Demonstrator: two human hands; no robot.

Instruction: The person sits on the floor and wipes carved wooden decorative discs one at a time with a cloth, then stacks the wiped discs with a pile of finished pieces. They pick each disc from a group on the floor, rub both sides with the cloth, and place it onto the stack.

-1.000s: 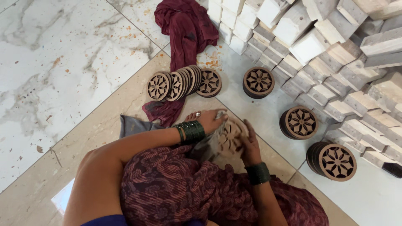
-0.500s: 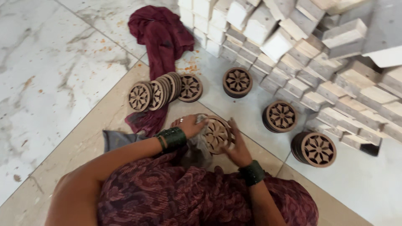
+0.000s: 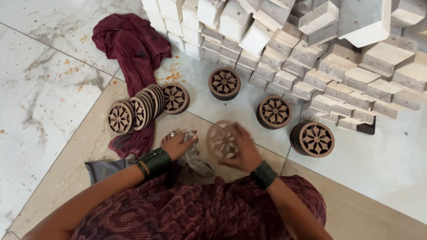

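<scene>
**Inspector:** Two hands are at work over the floor. Against the picture of half a second ago, the right hand (image 3: 242,153) has carried the carved wooden disc (image 3: 221,138) a little away from the left hand (image 3: 178,144); the two were closer together before, both on the disc. The disc and right hand are blurred.

**Clerk:** State of the fingers?

**Inspector:** Right fingers (image 3: 238,133) are clamped on the disc's edge, gripping it from its right side, with its fretwork face tilted toward the camera. Left fingers are closed on a grey cloth (image 3: 195,155), bunched in the palm, the loose end trailing down toward the lap.

**Clerk:** Pose of the arms?

**Inspector:** Both forearms reach forward from the patterned maroon garment (image 3: 200,213). Each wrist bears a dark green bangle cuff (image 3: 156,161). The left wrist is bent inward, the hand low just above the beige floor tile (image 3: 89,155).

**Clerk:** Surroundings?

**Inspector:** One row of like discs (image 3: 140,109) stands on edge to the left, leaning against a maroon cloth (image 3: 131,44). Three short stacks (image 3: 224,83) lie ahead and to the right. Pale wooden blocks (image 3: 289,49) are heaped behind them.
</scene>
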